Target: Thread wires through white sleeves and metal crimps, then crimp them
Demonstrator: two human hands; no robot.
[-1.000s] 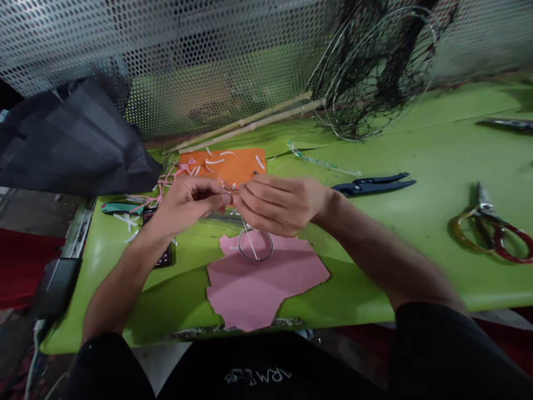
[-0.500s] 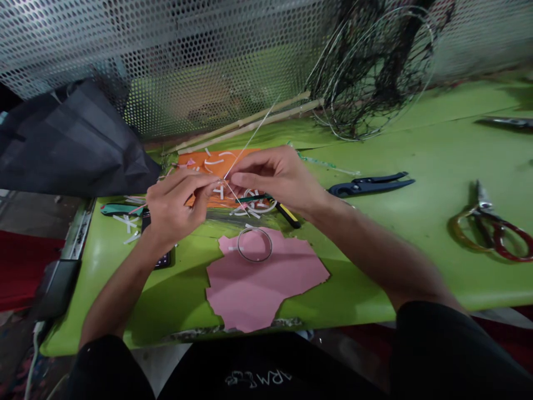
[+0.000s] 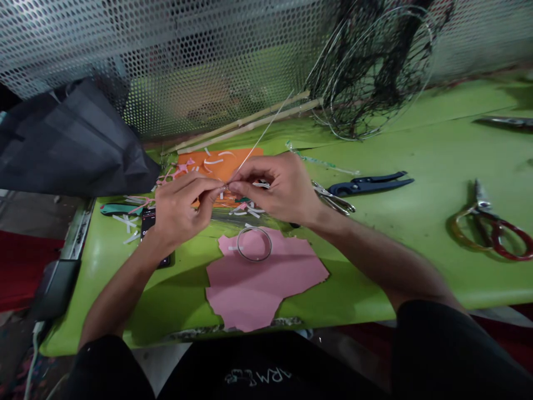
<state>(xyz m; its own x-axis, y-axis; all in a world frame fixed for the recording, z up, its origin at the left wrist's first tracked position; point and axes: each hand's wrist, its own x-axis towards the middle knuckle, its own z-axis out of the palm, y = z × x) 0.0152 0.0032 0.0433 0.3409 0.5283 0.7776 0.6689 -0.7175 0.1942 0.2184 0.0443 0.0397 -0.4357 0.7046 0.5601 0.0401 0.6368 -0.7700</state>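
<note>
My left hand (image 3: 183,205) and my right hand (image 3: 278,186) meet fingertip to fingertip above the green table. Both are closed in a pinch on a thin white strand (image 3: 266,131), which rises straight from the fingers toward the upper right. Its lower end and the exact pinch point are hidden by my fingers. Below the hands, a thin round ring (image 3: 270,244) lies on a ragged-edged sheet of pink paper (image 3: 258,289). Behind them lies an orange sheet (image 3: 245,157) with white paper scraps on it, partly covered by my hands.
At the right are dark-handled cutters (image 3: 353,188) and red-and-yellow-handled scissors (image 3: 502,233). A phone (image 3: 148,222) and a green-handled tool (image 3: 114,209) lie left. Behind are bamboo sticks (image 3: 250,125), a black net on wire hoops (image 3: 366,78) and a dark bag (image 3: 70,144).
My right hand has shifted slightly right and down, and its fingers have closed in. The strand's upper end has swung right; its lower end, visible before, is now hidden.
</note>
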